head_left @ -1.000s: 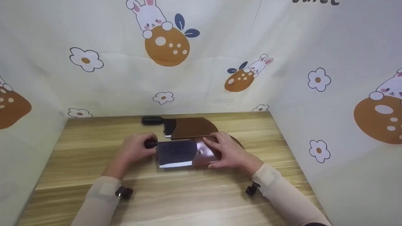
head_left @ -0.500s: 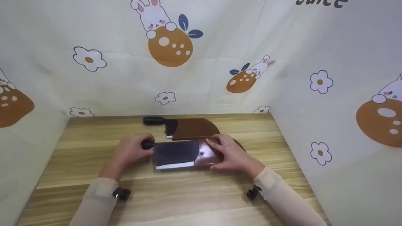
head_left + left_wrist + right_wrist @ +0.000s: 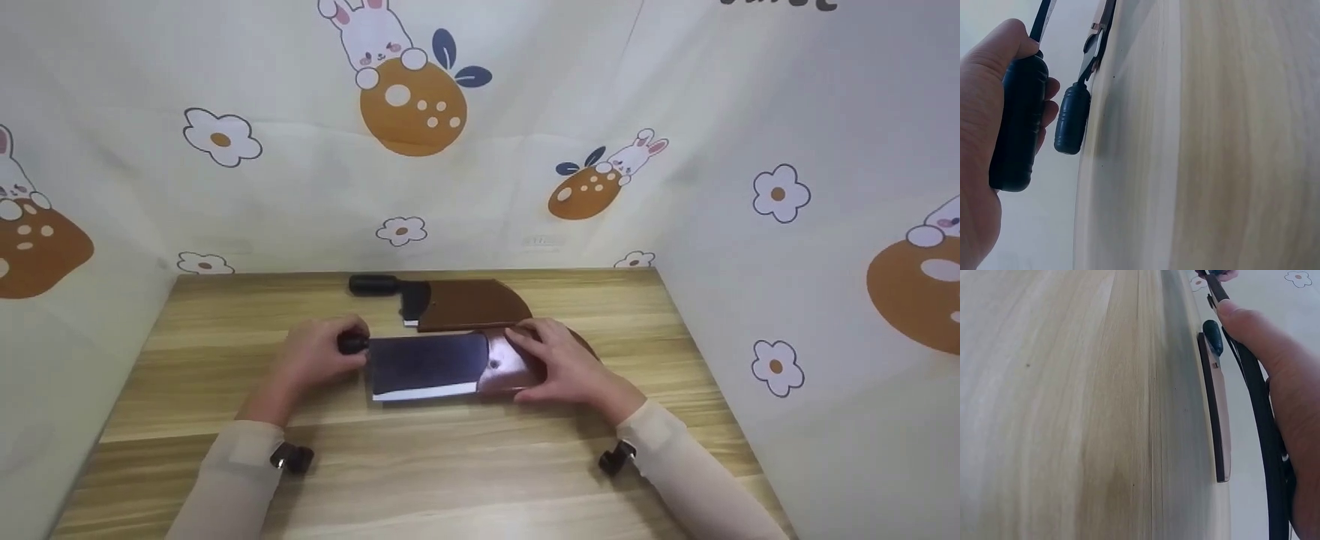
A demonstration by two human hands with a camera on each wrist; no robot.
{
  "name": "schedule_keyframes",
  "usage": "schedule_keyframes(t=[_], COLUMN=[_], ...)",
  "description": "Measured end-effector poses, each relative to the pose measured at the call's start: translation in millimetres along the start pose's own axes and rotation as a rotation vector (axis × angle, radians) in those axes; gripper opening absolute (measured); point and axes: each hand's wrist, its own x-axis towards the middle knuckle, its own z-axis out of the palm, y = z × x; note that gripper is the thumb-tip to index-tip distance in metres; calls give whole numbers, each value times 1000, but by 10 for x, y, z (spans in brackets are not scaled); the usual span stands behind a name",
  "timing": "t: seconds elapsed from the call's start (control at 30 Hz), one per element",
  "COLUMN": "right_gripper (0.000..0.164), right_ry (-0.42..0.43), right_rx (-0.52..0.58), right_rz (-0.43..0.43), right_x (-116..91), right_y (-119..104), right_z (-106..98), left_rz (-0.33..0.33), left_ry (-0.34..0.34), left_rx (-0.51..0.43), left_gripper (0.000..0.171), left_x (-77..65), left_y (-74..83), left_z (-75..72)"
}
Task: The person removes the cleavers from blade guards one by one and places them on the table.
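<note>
My left hand (image 3: 319,356) grips the black handle (image 3: 1022,124) of a cleaver, thumb near its neck in the left wrist view. The cleaver's wide dark blade (image 3: 426,366), with a bright cutting edge toward me, stands partly out of a glossy brown sheath (image 3: 499,366). My right hand (image 3: 566,360) holds that sheath at its right part, thumb on the near side and fingers over the top. Behind it lies a second cleaver with a black handle (image 3: 373,285), its blade mostly inside a brown sheath (image 3: 476,304).
The wood-grain table (image 3: 450,465) runs back to a pale wall cloth (image 3: 285,187) printed with rabbits and flowers. Similar cloth rises along both sides. The second cleaver lies near the table's back edge, close behind the first.
My hands have moved apart, so more of the blade shows between the left hand and the sheath. The second cleaver stays on the table; the head view shifts slightly.
</note>
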Motion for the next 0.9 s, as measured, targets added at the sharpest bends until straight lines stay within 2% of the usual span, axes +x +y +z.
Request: schedule_keyframes(t=[0.23, 0.43, 0.67, 0.9], right_gripper=[119, 120, 113, 112], right_ry=[-6, 4, 16, -16], right_rx=[22, 33, 4, 27], right_rz=[14, 55, 64, 135], right_x=[-19, -65, -121, -174], right_y=[37, 72, 113, 126], right_z=[-25, -35, -28, -56], left_rz=[18, -13, 3, -30], left_ry=[4, -4, 6, 1], left_rx=[8, -2, -12, -21], left_gripper=[34, 33, 33, 33], left_x=[19, 0, -26, -54], left_y=[-19, -43, -87, -135], left_z=[-4, -13, -22, -35])
